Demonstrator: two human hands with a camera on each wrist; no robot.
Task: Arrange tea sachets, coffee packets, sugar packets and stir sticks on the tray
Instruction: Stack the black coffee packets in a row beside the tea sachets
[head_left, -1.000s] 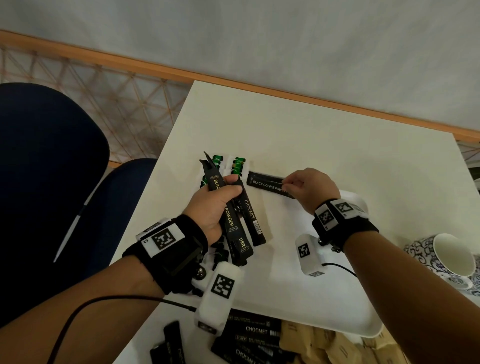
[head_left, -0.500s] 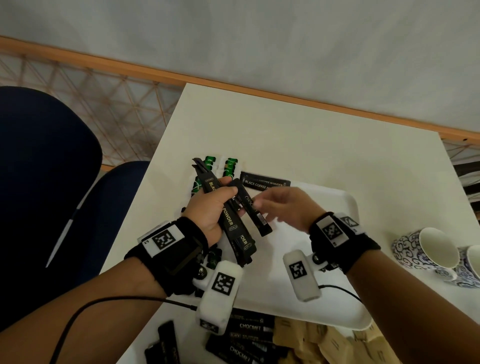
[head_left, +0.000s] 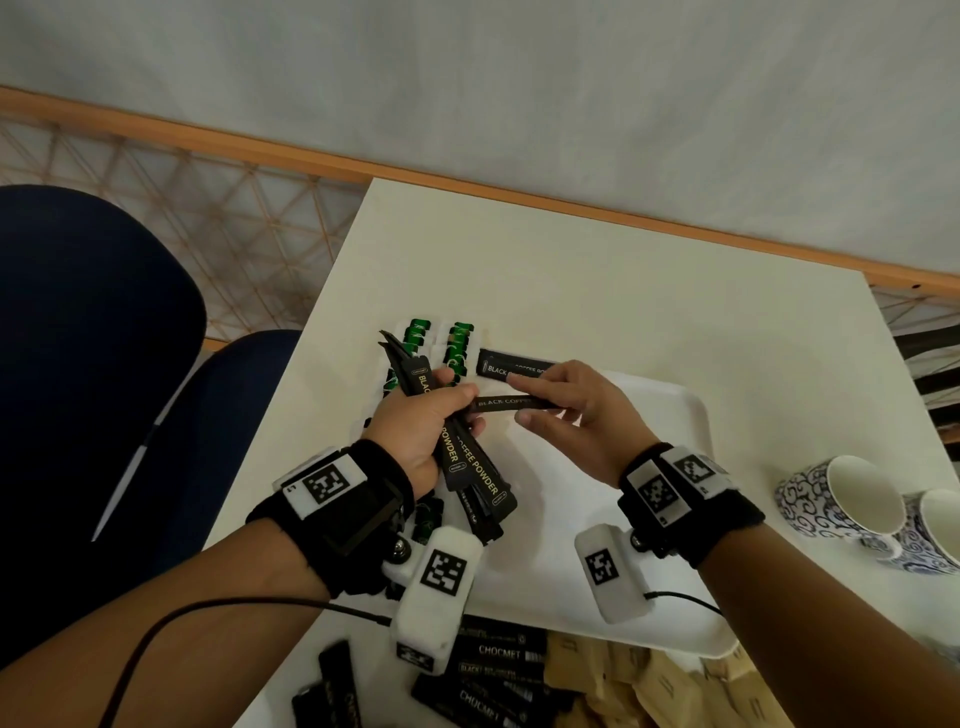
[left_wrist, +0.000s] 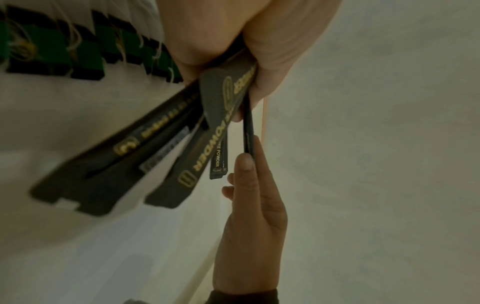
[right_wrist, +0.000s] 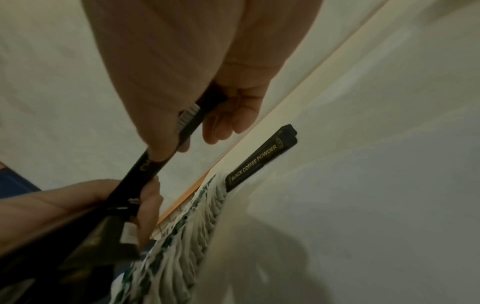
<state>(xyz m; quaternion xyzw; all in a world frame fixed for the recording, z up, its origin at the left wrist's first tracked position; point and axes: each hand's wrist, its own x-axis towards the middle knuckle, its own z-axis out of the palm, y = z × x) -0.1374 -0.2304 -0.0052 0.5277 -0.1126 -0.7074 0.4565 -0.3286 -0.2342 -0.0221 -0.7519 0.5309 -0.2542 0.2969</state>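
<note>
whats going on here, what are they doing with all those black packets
A person is laying out drink supplies on a white tray. The left hand grips a bunch of black coffee packets, and the right hand pinches one packet at the bunch, above the tray. One coffee packet already lies at the tray's far edge, beside green tea sachets. More black and tan packets wait on the table near the person, and two patterned cups stand to the right.

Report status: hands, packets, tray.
Left hand grips coffee packet bundle. Right hand pinches one packet from it. One packet laid on tray by tea sachets. Nothing blocking.
</note>
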